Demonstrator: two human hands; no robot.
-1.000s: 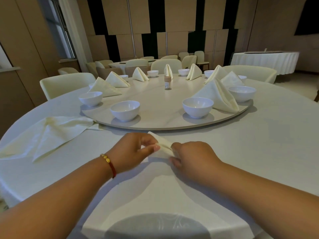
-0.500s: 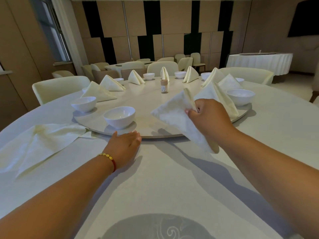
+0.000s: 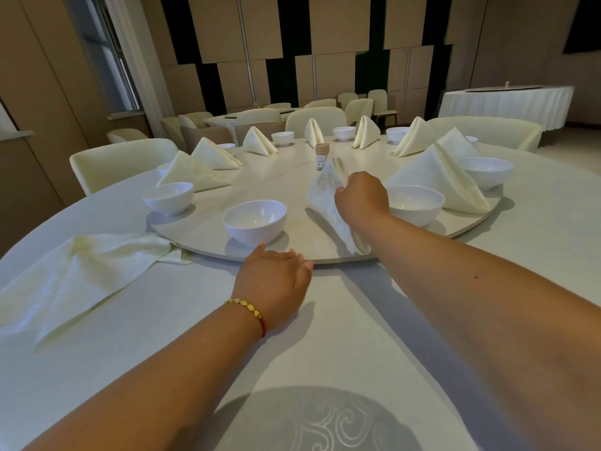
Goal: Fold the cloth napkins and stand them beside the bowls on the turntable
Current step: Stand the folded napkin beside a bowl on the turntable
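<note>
While the folded napkin (image 3: 328, 203) is being pinched by the curled fingers of the right hand (image 3: 362, 198), its lower tip is being rested on the turntable (image 3: 286, 183), between two white bowls (image 3: 255, 221) (image 3: 414, 203). The left hand (image 3: 276, 281) is being laid flat on the tablecloth (image 3: 325, 336), fingers straight, tips at the turntable's rim. Eight folded napkins are being shown standing. About ten bowls are being counted. One loose napkin (image 3: 81, 271) is being left flat. More tables and chairs are being seen behind.
</note>
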